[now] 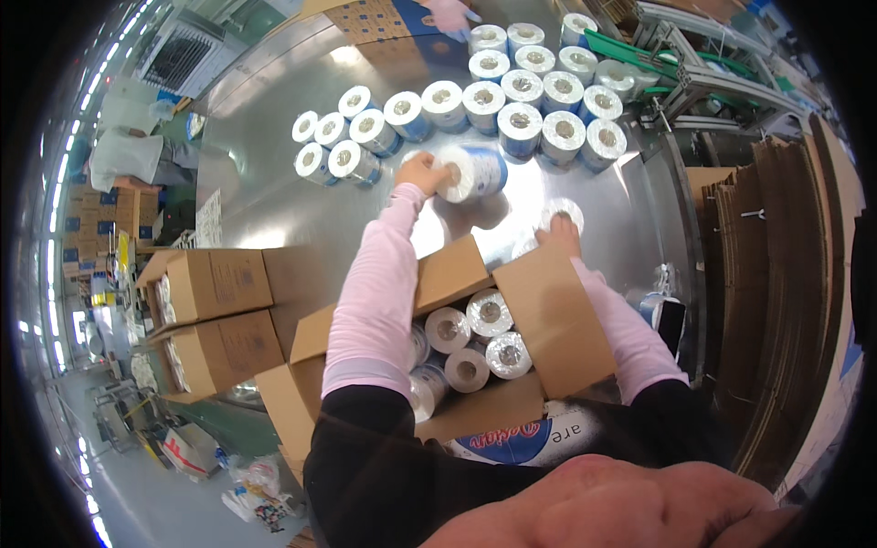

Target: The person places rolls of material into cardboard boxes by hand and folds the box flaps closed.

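Observation:
My left hand (pixel 422 173) grips the end of a white paper roll in blue-printed clear wrap (pixel 481 172); it is tilted on its side above the metal table. My right hand (pixel 563 239) has its fingers on the top of another paper roll (pixel 559 212), partly hidden behind a carton flap. Below my hands, an open cardboard carton (pixel 557 320) holds several paper rolls (pixel 466 370) standing on end, its flaps spread outward. More wrapped paper rolls (pixel 521 87) stand in a cluster beyond my hands.
The metal table (pixel 256 173) reaches away from me. Two filled cartons (pixel 224 352) stand at the left. Flattened cardboard (pixel 776 274) is stacked upright at the right, below a metal frame with green rails (pixel 639 55). A co-worker's gloved hand (pixel 449 16) shows at the far edge.

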`<state>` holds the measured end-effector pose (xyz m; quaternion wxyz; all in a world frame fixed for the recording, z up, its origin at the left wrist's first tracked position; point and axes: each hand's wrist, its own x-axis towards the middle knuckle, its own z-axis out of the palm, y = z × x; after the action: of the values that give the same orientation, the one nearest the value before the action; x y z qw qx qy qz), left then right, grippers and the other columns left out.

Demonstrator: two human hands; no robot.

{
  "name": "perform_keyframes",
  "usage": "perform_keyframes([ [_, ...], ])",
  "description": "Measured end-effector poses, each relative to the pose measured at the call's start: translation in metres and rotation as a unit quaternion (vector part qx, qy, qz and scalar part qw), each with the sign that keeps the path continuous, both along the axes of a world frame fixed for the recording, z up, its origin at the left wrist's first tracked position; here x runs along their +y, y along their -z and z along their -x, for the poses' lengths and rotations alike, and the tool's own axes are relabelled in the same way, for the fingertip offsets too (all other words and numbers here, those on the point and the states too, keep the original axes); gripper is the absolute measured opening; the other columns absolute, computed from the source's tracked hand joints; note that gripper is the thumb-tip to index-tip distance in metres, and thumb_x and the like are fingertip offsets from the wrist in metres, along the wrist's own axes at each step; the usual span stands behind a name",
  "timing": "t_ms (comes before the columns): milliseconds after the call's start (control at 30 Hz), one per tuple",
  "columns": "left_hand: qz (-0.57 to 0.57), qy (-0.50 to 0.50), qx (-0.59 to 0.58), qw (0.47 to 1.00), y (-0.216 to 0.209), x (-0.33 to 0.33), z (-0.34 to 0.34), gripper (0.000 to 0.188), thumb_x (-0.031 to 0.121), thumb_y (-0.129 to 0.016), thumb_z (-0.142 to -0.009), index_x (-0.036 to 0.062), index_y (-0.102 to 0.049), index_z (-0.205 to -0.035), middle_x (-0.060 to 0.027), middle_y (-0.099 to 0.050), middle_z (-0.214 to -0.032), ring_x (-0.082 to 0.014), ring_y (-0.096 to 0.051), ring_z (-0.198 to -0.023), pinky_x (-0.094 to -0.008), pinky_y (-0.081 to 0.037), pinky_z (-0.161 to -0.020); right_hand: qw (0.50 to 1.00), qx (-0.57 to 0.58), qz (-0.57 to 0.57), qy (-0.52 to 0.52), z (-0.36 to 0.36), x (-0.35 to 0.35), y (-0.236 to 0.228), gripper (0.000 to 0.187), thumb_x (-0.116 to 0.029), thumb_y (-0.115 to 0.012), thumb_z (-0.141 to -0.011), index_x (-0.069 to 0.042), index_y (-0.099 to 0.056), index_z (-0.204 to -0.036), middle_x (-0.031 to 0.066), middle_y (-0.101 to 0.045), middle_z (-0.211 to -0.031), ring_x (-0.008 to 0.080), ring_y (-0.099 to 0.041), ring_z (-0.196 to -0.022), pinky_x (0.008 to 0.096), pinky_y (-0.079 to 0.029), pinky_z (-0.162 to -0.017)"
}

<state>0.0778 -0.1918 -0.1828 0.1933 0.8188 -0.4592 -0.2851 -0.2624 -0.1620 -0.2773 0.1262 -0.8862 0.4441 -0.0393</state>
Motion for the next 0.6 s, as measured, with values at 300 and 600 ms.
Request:
perform_keyframes([
  [300,0.216,0.115,0.639,0.729,-0.131,0.197,0.052,0.047,0.021,-0.062,-0.092,0.0044,-0.050,-0.134,-0.0077,-0.060,-0.125,-0.0178,-0.058,-0.114,-0.0313,-0.047,-0.097,0.945,-0.271,-0.113,0.142,0.101,-0.024,-0.103,0.029,-0.024,-0.064,-0.087,-0.003,-0.062,-0.107,0.0102,-0.065,-0.101,0.0226,-0.063,-0.092,0.0368,-0.051,-0.078],
  [600,0.028,0.282,-0.101,0.954,-0.175,0.345,0.116,0.040,0.028,-0.071,-0.066,0.0116,-0.069,-0.103,-0.0172,-0.056,-0.091,-0.0380,-0.052,-0.095,-0.0452,-0.044,-0.086,0.844,-0.238,-0.176,-0.447,0.012,0.073,-0.339,0.036,-0.023,-0.074,-0.069,-0.009,-0.066,-0.101,0.0081,-0.057,-0.097,0.0256,-0.058,-0.093,0.0410,-0.047,-0.080],
])
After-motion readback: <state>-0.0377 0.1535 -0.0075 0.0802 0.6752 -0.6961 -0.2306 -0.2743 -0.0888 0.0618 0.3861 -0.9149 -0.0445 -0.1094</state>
